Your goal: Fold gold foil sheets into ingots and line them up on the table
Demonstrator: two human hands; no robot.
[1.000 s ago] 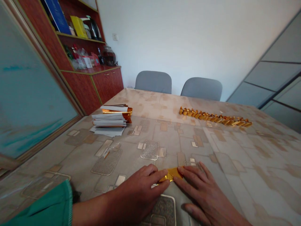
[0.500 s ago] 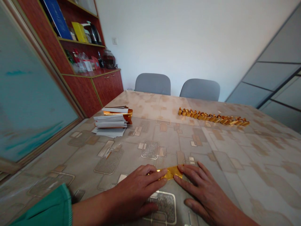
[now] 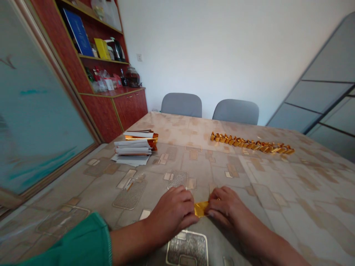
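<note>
Two bare hands sit close together at the near edge of the table: the left hand and the right hand clamp one small folded gold foil piece between them, on a patterned beige tablecloth. Farther off lie one stack of white paper sheets edged with gold foil and one long row of many folded gold foil pieces. Two grey upholstered chairs stand beyond.
</note>
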